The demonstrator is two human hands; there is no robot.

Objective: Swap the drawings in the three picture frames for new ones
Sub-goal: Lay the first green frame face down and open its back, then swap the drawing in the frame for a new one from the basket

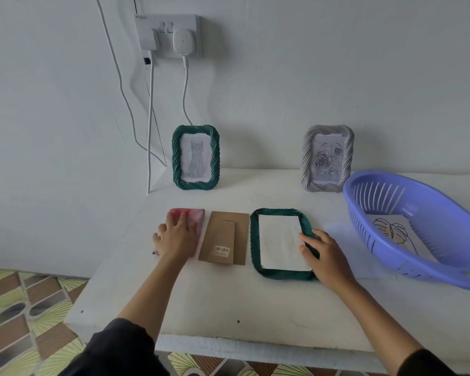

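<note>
Both hands are down flat on the white table (228, 308) and well apart. Her left hand (174, 236) lies with fingers spread on a pink-and-red cloth (194, 217) at the left, pressing on it rather than grasping it. Her right hand (327, 257) rests on the right rail of a dark green picture frame (282, 275) lying face down, with the fingers stretched over the rail and touching the edge of the white sheet (278, 240) seated in its opening. I see nothing pinched.

Between the hands, just beside the frame, lies the brown cardboard backing board (224, 234), stand side up with a barcode sticker. So this frame is open and not closed up. Only the sheet's blank back shows, so I cannot tell whether it is the old drawing or a new one.

At the back, against the wall, two frames stand upright. One is a green frame with a cat sketch (196, 157), the other a pale grey-white frame with a rose drawing (327, 158). Both look untouched to me, so I judge the job to be in its first third.

To the right, a purple plastic basket (418, 185) holds a leaf line drawing (391, 232), likely one of the replacements. All three frames have thick, twisted rope-like mouldings and rounded corners.
</note>
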